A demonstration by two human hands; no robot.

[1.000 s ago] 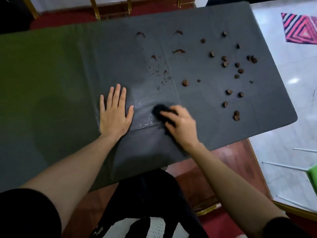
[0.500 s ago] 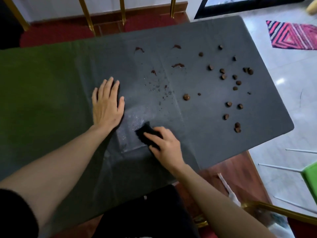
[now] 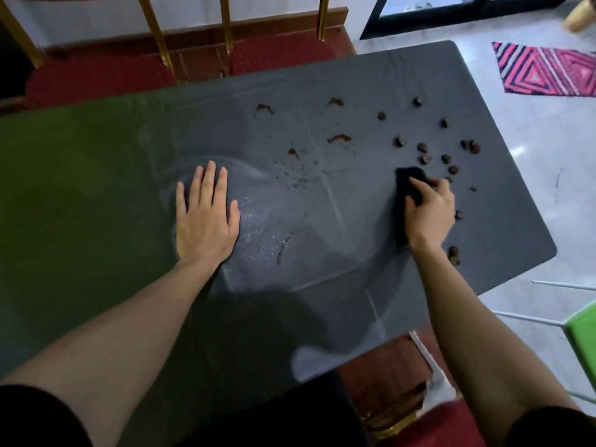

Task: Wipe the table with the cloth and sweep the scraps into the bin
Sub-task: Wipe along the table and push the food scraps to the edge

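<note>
- The table (image 3: 371,269) lies bare between the left hand (image 3: 204,217) and the right hand (image 3: 429,214), save for a wet streak (image 3: 283,246).
- Brown scraps (image 3: 425,158) crowd the right hand from 12 to 5 o'clock.
- Smears (image 3: 338,138) lie at its 10 o'clock.
- At the left hand's 9 o'clock, the table is open.

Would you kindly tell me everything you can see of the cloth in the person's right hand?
The cloth is small, black and bunched into a soft wad; its weave is too dark to tell. It lies pressed on the grey table cover, held down by the right hand, whose fingers curl over its near side. It sits among the brown scraps toward the table's right end.
</note>
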